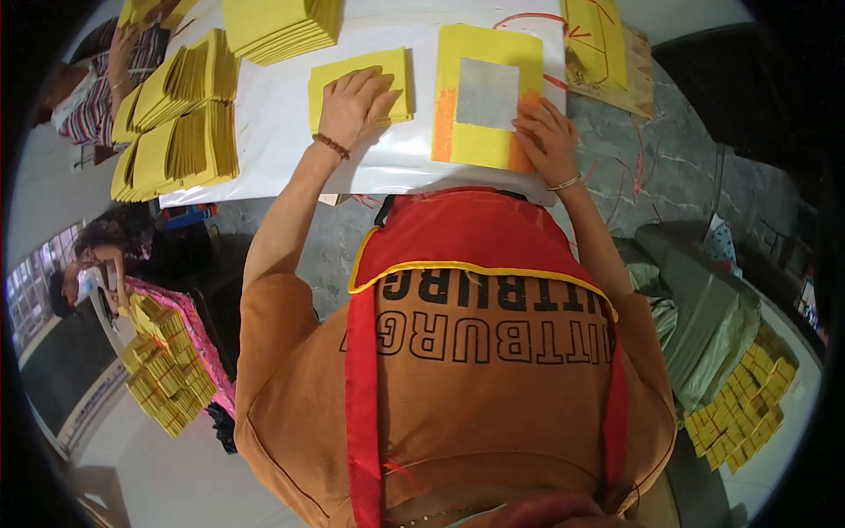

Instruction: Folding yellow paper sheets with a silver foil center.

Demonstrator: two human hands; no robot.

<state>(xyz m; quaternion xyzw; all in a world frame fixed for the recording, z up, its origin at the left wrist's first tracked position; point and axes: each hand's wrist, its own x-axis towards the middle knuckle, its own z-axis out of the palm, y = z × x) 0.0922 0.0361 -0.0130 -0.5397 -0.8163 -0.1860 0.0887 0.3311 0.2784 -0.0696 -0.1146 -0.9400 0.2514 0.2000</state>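
Observation:
My left hand (356, 99) lies over a small stack of folded yellow paper (322, 85), its fingers bent and slightly apart on the top piece. To the right is a flat yellow sheet of paper (489, 46) with a silver-grey square in its middle and orange bands along both sides. At the right edge of this sheet, my right hand (547, 134) has its fingers bent over the orange band and grips the edge. Whatever lies beneath those fingers is hidden. Both forearms reach forward over a white-covered table (273, 132).
Folded yellow stacks (180, 141) stand at the table's left, with another stack (280, 26) at the back. Yellow packs with red string (598, 44) lie beyond the right edge. Two other people (106, 97) sit at the left. Tied yellow bundles (167, 365) are piled at both sides.

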